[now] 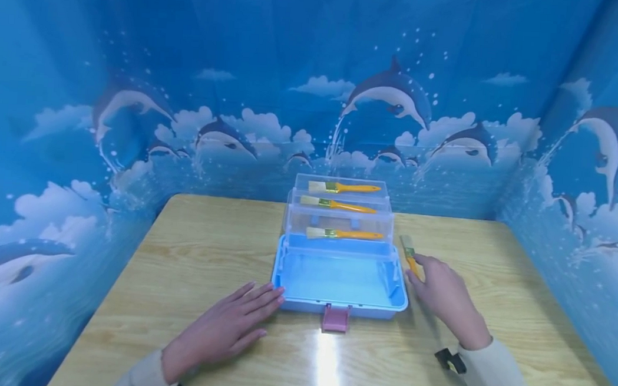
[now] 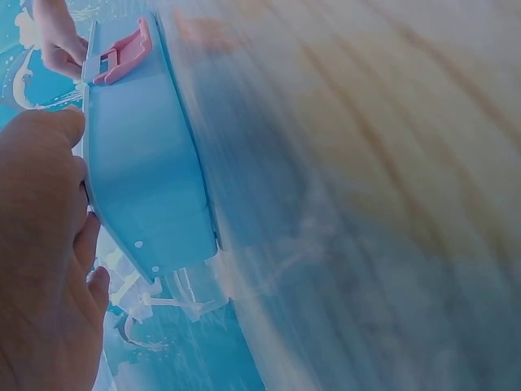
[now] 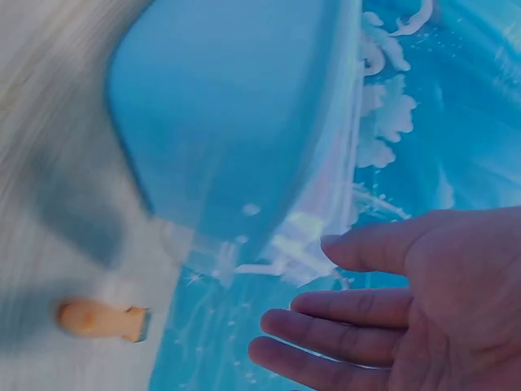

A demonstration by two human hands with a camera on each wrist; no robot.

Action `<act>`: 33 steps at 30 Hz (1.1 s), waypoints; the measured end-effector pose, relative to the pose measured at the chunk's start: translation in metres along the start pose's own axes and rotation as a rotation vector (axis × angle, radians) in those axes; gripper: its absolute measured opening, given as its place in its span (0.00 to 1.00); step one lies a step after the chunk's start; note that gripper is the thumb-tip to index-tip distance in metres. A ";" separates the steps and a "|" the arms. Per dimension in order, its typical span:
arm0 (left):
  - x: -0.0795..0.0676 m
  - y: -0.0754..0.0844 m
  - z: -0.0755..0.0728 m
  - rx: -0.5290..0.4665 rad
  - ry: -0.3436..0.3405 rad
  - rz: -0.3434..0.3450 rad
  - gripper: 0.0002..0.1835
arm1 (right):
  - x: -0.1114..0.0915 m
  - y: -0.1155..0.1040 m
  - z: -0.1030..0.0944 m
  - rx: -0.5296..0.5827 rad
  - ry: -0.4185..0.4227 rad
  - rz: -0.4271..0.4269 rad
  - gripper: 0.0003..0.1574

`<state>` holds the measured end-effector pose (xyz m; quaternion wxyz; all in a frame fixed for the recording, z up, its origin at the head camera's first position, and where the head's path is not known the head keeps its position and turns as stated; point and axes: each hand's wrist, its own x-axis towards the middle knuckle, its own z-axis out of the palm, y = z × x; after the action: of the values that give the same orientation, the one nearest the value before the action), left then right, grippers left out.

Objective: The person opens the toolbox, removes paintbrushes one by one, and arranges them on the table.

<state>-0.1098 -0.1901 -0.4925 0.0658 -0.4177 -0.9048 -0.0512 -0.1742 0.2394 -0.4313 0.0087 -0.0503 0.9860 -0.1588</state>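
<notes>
On the clear trays (image 1: 334,220) of the box (image 1: 338,277), 3 brushes (image 1: 359,235) are set toward 12 o'clock, with 1 loose brush (image 1: 410,253) left on the table (image 1: 211,234) at 3 o'clock, ungripped by the extended fingers of the right hand (image 1: 443,293), while the box is touched at 8 o'clock by the left hand (image 1: 226,327), its fingers straight.

Tabletop booth, dolphin-print sheeting (image 1: 276,37) on three sides of a wood-grain table (image 1: 205,245)
</notes>
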 end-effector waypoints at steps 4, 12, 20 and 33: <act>-0.001 0.000 0.000 0.000 -0.003 -0.004 0.36 | -0.008 -0.011 -0.006 0.008 0.037 -0.052 0.28; -0.002 0.000 -0.001 0.003 0.004 -0.002 0.36 | -0.020 -0.026 -0.013 0.028 0.119 -0.248 0.27; -0.001 0.000 -0.001 0.010 -0.014 -0.008 0.35 | -0.025 -0.043 -0.020 -0.007 0.123 -0.404 0.29; -0.001 0.001 0.001 0.020 -0.047 -0.020 0.36 | -0.023 -0.066 -0.028 -0.064 -0.015 -0.587 0.32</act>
<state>-0.1082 -0.1905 -0.4932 0.0481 -0.4089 -0.9107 -0.0330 -0.1456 0.1887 -0.3840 -0.0318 -0.3347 0.9337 -0.1229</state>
